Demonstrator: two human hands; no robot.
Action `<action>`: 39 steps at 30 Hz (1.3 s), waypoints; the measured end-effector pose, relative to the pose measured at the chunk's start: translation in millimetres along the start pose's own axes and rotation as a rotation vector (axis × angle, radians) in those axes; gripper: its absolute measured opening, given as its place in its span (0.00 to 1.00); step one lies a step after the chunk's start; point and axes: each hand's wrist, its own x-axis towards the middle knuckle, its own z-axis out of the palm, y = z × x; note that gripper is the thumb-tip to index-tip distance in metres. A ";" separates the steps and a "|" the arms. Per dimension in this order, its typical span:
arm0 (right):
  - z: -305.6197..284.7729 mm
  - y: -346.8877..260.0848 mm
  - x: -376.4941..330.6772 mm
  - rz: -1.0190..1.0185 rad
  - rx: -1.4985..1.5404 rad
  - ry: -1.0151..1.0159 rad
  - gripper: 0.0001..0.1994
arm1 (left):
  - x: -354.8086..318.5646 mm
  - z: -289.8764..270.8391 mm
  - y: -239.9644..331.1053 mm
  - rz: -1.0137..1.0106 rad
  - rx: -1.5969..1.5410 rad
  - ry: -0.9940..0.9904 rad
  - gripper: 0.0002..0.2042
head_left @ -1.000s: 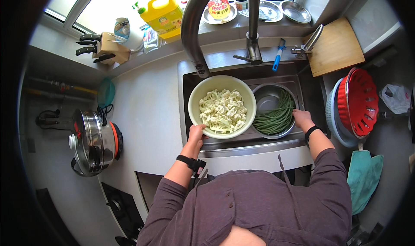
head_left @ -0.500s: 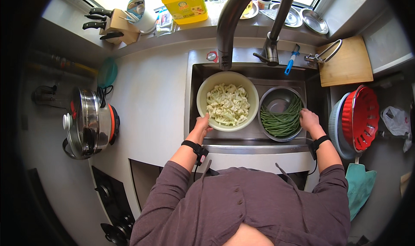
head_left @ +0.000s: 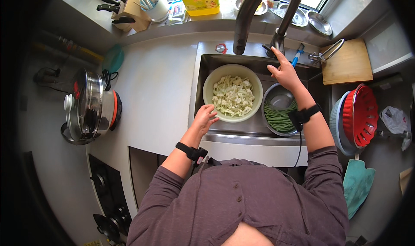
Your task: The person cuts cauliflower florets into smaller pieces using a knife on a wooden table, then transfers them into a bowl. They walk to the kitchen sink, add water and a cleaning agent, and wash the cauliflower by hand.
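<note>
1. Left hand (head_left: 204, 118), loosely spread, is at the cream bowl (head_left: 208, 89), perhaps to steady it.
2. Bowl and steel bowl (head_left: 281, 99) stand in the sink (head_left: 246, 127), probably to contain drips.
3. Right hand (head_left: 285, 73), spread, is at the faucet lever (head_left: 267, 47).

Person's bare right hand (head_left: 285, 75) gone from rim of round silver metal bowl of long green beans (head_left: 281, 99); now up at dark metal faucet lever (head_left: 268, 48), index finger extended onto it. Right forearm's black strap now covers part of that bowl's right edge. Left hand (head_left: 203, 119) loosened from round pale-green bowl of white cauliflower pieces (head_left: 208, 79): fingers spread at near-left rim, contact unclear. Pale-green bowl farther from sink's front edge (head_left: 255, 139) than one second ago.
</note>
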 end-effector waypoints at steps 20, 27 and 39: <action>84.8 29.0 -48.4 -0.231 -0.125 0.099 0.32 | -52.0 -100.7 -5.3 0.200 -0.169 0.070 0.10; 117.5 30.6 -102.9 0.106 0.020 -0.011 0.13 | -60.4 -86.5 5.8 0.299 -0.003 0.081 0.05; 156.7 -91.5 -131.2 -0.404 0.216 0.036 0.15 | -43.0 23.0 14.3 0.209 -0.174 -0.186 0.29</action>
